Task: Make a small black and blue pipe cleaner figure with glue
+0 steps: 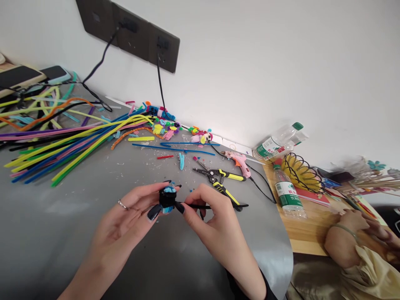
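Observation:
Between the fingertips of my left hand (134, 212) sits a small bundle of blue and black pipe cleaners (168, 198), pinched from both sides. A black pipe cleaner (203, 206) leads from the bundle toward the right. My right hand (212, 212) grips this strand between thumb and forefinger, close to the bundle, and its free end sticks out past the hand. Just beyond my right hand lie wire strippers (221, 179) with yellow and black handles. A folded light-blue pipe cleaner (181, 161) rests on the grey mat (78, 225) ahead of my hands.
Many coloured pipe cleaners (84, 141) spread over the left. Small pipe-cleaner figures (201, 135) stand along the wall. A pink glue gun (239, 162) trails a cord. Water bottles (287, 193) and a black wire basket (301, 175) are right, near another person's arm (343, 241).

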Demonstrator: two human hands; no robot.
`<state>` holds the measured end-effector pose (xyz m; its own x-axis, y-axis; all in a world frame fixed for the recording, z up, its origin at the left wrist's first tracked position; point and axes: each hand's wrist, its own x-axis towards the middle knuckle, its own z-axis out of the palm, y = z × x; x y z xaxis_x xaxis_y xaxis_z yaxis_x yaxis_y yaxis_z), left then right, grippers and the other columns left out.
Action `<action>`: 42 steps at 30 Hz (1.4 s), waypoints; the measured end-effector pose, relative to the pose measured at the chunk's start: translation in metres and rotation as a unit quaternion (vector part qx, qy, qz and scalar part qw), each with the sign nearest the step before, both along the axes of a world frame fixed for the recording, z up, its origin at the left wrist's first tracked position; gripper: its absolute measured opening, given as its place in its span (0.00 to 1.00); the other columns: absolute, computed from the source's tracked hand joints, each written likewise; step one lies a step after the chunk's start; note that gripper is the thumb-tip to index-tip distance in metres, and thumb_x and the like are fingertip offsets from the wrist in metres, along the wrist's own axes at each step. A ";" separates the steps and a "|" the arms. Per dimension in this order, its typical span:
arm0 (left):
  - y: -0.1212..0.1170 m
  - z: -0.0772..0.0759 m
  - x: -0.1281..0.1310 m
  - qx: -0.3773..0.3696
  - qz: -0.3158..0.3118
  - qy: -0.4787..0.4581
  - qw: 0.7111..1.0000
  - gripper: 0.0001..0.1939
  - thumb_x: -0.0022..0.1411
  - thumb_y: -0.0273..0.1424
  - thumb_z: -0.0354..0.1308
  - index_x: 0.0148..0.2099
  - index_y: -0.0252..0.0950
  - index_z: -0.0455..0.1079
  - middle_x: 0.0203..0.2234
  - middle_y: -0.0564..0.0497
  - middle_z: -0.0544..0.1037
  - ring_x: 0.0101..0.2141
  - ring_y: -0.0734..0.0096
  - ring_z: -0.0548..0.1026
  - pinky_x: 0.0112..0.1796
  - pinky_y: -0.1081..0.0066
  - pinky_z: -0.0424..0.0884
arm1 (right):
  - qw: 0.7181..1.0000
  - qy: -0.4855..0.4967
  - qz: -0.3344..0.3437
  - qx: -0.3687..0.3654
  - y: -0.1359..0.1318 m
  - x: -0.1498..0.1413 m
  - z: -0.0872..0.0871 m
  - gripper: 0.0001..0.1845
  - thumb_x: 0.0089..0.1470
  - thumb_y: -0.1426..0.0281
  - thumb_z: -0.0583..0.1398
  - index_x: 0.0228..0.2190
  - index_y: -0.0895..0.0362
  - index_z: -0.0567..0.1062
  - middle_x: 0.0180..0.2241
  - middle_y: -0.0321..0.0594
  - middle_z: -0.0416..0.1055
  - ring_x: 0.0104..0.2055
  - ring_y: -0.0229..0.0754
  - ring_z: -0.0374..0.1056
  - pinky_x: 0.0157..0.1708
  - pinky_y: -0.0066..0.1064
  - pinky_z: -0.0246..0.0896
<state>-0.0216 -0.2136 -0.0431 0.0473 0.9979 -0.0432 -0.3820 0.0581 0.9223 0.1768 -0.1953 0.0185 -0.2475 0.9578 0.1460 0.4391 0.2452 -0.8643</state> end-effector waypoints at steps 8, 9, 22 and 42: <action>-0.002 -0.004 -0.001 -0.002 0.000 0.030 1.000 0.19 0.67 0.40 0.71 0.59 0.49 0.83 0.57 0.44 0.86 0.58 0.48 0.83 0.57 0.63 0.81 | 1.000 0.005 0.002 0.000 -0.001 -0.001 0.000 0.08 0.62 0.73 0.62 0.30 0.54 0.73 0.29 0.31 0.70 0.31 0.35 0.65 0.31 0.25 0.58; -0.002 -0.004 -0.001 -0.001 -0.001 0.032 0.999 0.19 0.67 0.39 0.71 0.59 0.48 0.83 0.57 0.44 0.86 0.58 0.47 0.83 0.57 0.62 0.81 | 1.000 0.004 0.001 -0.001 -0.001 -0.001 0.000 0.08 0.62 0.73 0.62 0.30 0.54 0.73 0.29 0.31 0.70 0.31 0.35 0.65 0.31 0.25 0.58; -0.001 -0.002 0.000 0.003 0.001 0.034 0.999 0.19 0.67 0.40 0.71 0.58 0.45 0.83 0.57 0.43 0.86 0.58 0.50 0.84 0.57 0.62 0.80 | 1.000 -0.002 -0.001 0.003 0.000 -0.001 0.001 0.08 0.62 0.73 0.62 0.29 0.54 0.73 0.28 0.32 0.71 0.31 0.36 0.66 0.31 0.26 0.59; 0.000 -0.001 0.003 -0.010 0.008 0.023 1.000 0.17 0.67 0.37 0.72 0.58 0.47 0.84 0.55 0.46 0.87 0.56 0.51 0.85 0.56 0.64 0.82 | 1.000 -0.003 -0.001 -0.013 0.001 -0.001 0.002 0.08 0.62 0.72 0.62 0.29 0.53 0.73 0.29 0.32 0.72 0.31 0.37 0.66 0.31 0.28 0.59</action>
<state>-0.0188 -0.2139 -0.0442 0.0291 0.9974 -0.0654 -0.3403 0.0714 0.9376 0.1761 -0.1943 0.0207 -0.2466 0.9618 0.1187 0.4447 0.2212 -0.8679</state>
